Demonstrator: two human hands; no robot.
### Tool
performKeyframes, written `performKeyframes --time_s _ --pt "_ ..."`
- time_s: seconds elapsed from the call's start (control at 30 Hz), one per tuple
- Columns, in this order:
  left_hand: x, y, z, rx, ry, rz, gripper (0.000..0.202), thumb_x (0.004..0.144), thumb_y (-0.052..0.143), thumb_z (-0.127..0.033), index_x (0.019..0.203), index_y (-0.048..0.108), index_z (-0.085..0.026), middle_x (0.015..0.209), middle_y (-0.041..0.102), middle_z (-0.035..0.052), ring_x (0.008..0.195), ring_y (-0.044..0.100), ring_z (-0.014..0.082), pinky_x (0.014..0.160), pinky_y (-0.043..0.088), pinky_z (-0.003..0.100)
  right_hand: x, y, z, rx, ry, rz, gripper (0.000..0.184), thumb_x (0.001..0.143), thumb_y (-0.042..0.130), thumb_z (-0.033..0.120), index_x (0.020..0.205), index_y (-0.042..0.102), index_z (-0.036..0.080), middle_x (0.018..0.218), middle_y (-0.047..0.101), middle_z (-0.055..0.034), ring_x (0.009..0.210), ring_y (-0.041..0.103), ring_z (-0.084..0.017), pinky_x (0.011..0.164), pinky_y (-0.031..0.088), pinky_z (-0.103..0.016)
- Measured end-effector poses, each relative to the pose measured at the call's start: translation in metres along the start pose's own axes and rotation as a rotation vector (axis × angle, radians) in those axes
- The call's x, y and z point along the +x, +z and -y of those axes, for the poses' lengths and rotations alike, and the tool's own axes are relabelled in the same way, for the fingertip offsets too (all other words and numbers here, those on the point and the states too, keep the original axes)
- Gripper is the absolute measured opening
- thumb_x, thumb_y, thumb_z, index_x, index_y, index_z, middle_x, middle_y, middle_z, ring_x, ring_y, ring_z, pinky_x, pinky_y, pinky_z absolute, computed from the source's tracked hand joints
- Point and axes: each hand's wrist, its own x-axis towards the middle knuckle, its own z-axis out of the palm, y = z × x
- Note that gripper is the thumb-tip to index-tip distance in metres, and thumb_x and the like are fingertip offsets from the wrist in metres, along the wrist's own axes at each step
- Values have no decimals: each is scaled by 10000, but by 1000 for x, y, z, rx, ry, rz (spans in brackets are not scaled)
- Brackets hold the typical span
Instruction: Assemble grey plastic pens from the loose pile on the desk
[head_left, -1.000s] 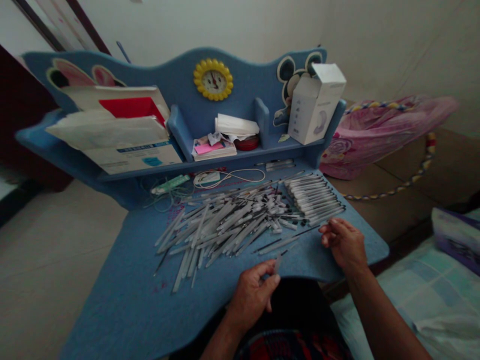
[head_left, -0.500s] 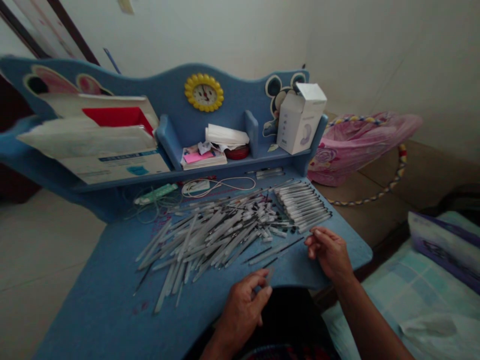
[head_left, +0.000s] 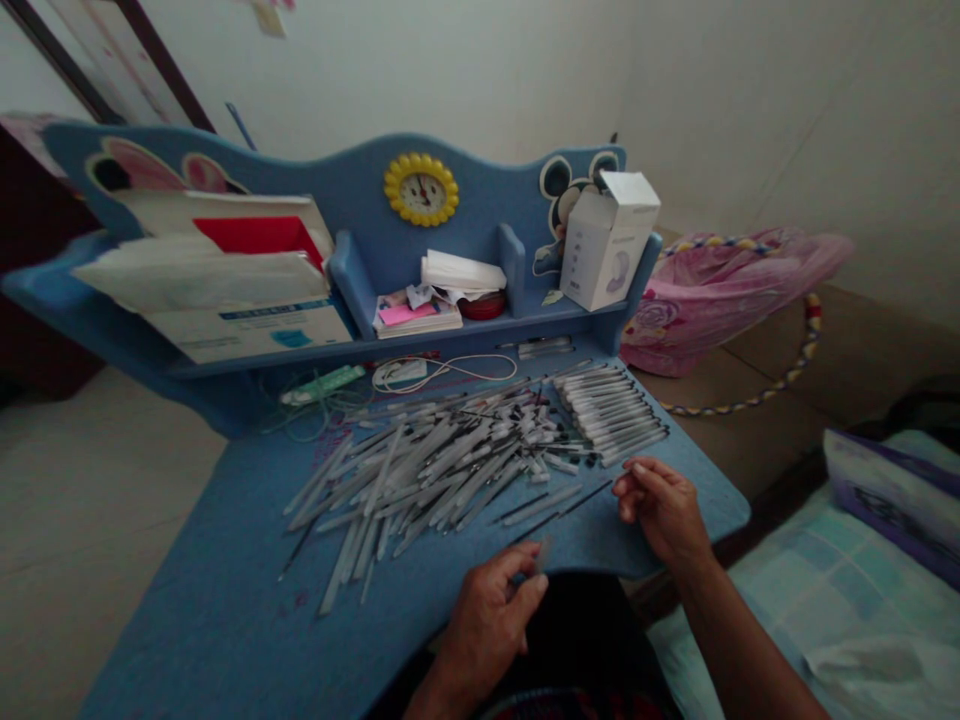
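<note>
At the desk's front edge, my left hand [head_left: 495,610] is closed, with a small translucent piece [head_left: 545,553] showing blurred at its fingertips; its kind is hard to make out. My right hand [head_left: 664,510] is farther right, thumb and forefinger pinched at the end of a thin dark pen refill [head_left: 586,498] that points down-left. Another dark refill [head_left: 534,528] and a clear pen barrel [head_left: 541,505] lie between the hands and the pile. Beyond them spreads a loose heap of translucent pen barrels [head_left: 427,470] with caps among them. A neat row of pens [head_left: 611,412] lies just past my right hand.
The blue desk [head_left: 187,620] has a raised shelf holding papers [head_left: 202,275], a white box [head_left: 609,245] and a yellow clock [head_left: 421,190]. A white cord [head_left: 480,358] and a green power strip [head_left: 322,385] lie under the shelf. A bed [head_left: 795,570] stands at right.
The view has shifted slightly, moving the desk a little rightward in the picture. The dark refill at my right hand has come lower, apart from the clear barrel. My left hand has barely moved.
</note>
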Motion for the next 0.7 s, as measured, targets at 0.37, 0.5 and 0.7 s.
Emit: performKeyframes --time_s 0.37,0.5,0.7 --pt "-13 -9 -15 254 187 -55 216 805 482 -296 652 552 -161 588 468 -43 584 466 101 552 327 208 -12 12 26 -12 -71 85 73 769 602 219 785 597 148 602 680 -51 378 582 -142 362 424 -213" --pt "-16 -10 -16 293 214 -43 209 802 474 -275 640 542 -162 580 470 -39 579 459 104 551 313 214 -17 20 32 -31 -84 103 67 772 595 211 791 600 147 615 685 -55 386 588 -146 378 439 -227" --pt "-18 -10 -12 323 237 -41 203 808 467 -270 642 525 -168 588 469 -38 588 467 105 563 316 214 -22 25 34 -80 -98 106 72 765 605 214 789 594 147 602 681 -50 382 585 -144 374 433 -225"
